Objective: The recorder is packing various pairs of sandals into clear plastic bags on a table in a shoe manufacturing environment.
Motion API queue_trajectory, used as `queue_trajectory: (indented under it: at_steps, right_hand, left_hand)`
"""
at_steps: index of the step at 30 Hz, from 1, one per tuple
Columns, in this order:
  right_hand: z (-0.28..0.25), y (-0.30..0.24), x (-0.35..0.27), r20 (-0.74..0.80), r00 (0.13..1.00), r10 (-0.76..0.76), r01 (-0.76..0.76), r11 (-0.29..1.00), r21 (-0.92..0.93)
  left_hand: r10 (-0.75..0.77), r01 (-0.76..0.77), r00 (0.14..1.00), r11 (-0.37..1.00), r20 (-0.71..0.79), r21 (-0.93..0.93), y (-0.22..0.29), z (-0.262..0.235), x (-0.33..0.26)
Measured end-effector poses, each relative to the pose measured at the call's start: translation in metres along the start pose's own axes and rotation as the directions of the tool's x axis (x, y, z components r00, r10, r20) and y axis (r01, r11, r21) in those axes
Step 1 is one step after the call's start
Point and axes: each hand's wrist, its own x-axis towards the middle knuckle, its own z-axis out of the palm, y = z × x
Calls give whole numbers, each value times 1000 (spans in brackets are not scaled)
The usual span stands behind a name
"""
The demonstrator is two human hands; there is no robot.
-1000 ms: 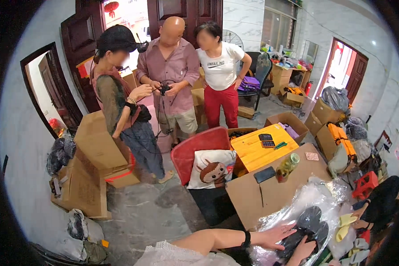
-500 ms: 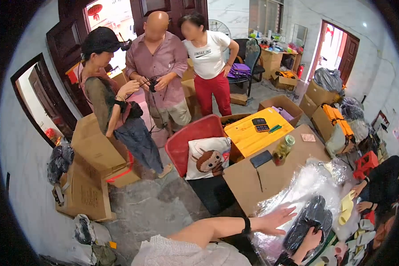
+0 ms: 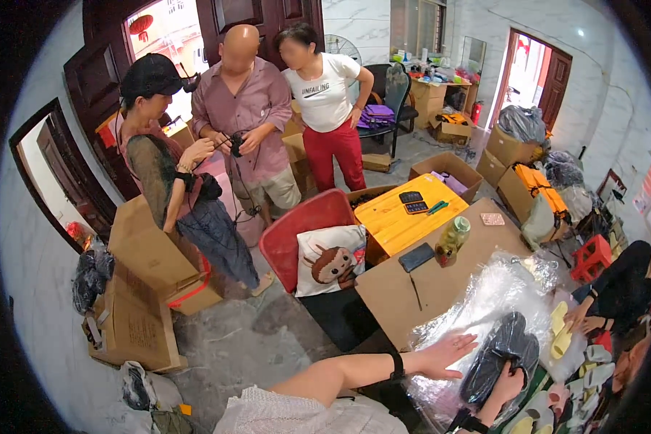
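A pair of black slippers in clear plastic lies at the lower right, on a spread of clear plastic bags. My right hand grips the near side of the slippers with its fingers curled in. To the left of them, my left hand rests palm down on the bags with its fingers stretched and apart, holding nothing. Right of the black pair, yellow slippers lie by another person's hands.
Beyond the bags, a cardboard-covered table bears a dark phone and a bottle. Further off are a yellow board and a red chair. Several loose slippers lie at right. Three people stand at the back left.
The whole view has shifted slightly, with the room moving left in the picture. My hands stay at the bags and the black slippers. The other person's hand at right has moved nearer the yellow slippers.
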Motion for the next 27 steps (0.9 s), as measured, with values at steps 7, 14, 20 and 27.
queue_trajectory:
  at_steps: [7,14,20,27]
  right_hand:
    - [7,5,-6,5,997,71,-71,989,129]
    - [45,23,-9,-332,940,-86,53,993,-108]
    - [11,5,-4,-65,996,59,-55,996,69]
    - [25,16,-2,-163,983,82,-45,975,217]
  left_hand:
    - [7,-7,1000,1000,-24,6,-2,0,-2]
    - [35,-33,999,999,-32,41,0,2,0]
    - [10,-10,1000,999,5,54,-1,0,-1]
    - [17,-17,1000,998,0,68,-5,3,3]
